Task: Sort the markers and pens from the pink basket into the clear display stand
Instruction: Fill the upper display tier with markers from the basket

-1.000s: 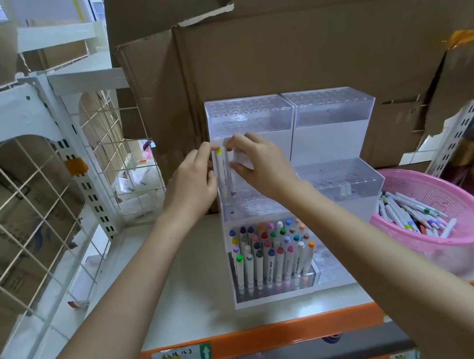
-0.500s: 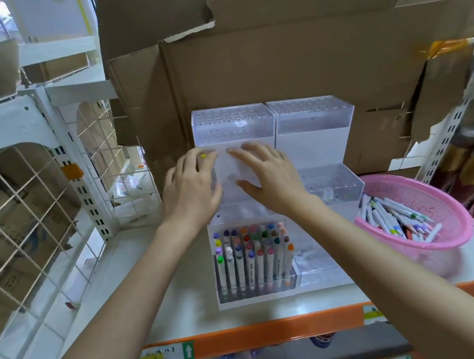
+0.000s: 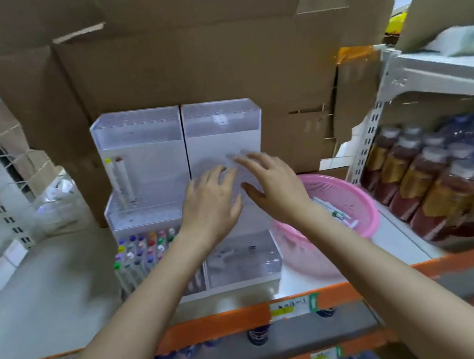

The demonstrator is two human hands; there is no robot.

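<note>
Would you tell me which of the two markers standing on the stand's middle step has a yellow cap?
The left marker of the pair; the right marker has a dark red cap.

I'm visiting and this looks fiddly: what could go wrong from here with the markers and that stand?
The two markers on the middle tier stand alone and lean slightly; a bump could tip them. The left hand reaches over the front-row markers, so its arm might catch their caps. The pink basket sits near the shelf's front edge; a careless grab could drag it off.
</note>
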